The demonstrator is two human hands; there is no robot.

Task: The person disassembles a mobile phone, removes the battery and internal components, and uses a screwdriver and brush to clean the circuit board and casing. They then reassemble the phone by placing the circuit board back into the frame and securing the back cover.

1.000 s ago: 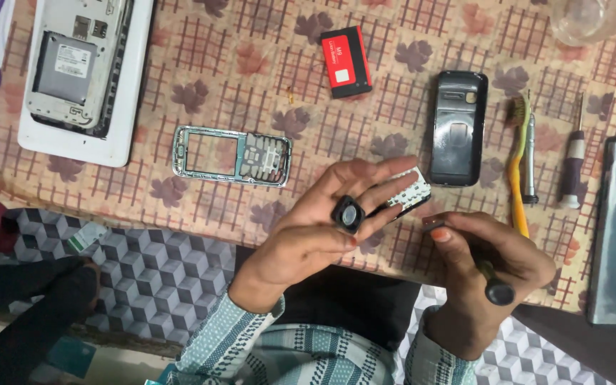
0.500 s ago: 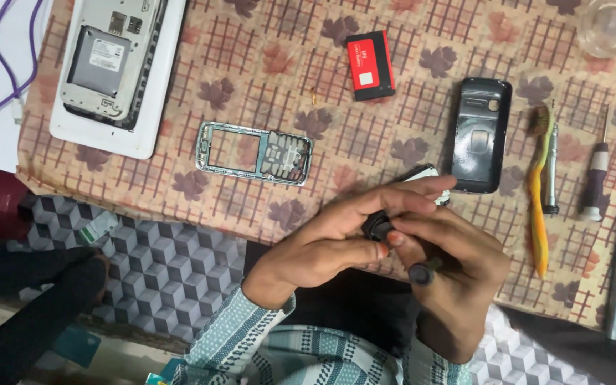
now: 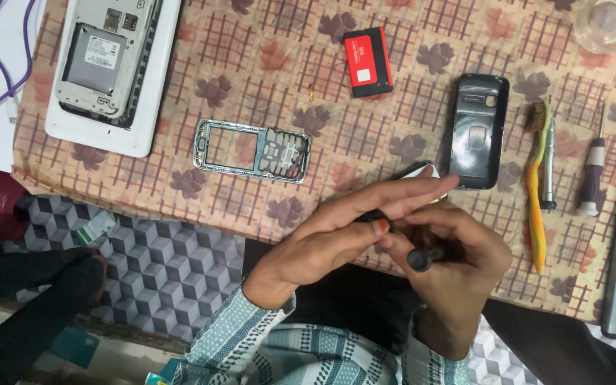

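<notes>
So both hands are bunched together at about 5 o'clock in the view, right over the near edge of the table (image 3: 180, 207) with its leaf-patterned cloth. The left hand (image 3: 336, 235) has its fingers stretched out flat and its grip is pinching a small phone part (image 3: 422, 171), only a silvery corner of it peeks out past the fingertips so I can't tell much more about it. The right hand (image 3: 458, 264) sits just beside and under the left, grip curled tight around a dark-handled screwdriver (image 3: 422, 258), round butt end pointing back at the camera; the tip is hidden between the hands. Just at 12 o'clock from the hands lies a black phone back shell (image 3: 478, 132), nearly touching the part. Out at 10 o'clock there's a silver phone front frame (image 3: 252, 151) with the keypad grid, and further that way a white tablet (image 3: 112, 68) opened up. A red battery (image 3: 368, 62) is up at 12. At 3 o'clock: yellow toothbrush (image 3: 536, 185), a metal tool (image 3: 549, 164), and a purple-handled screwdriver (image 3: 591, 178), all lying side by side.
</notes>
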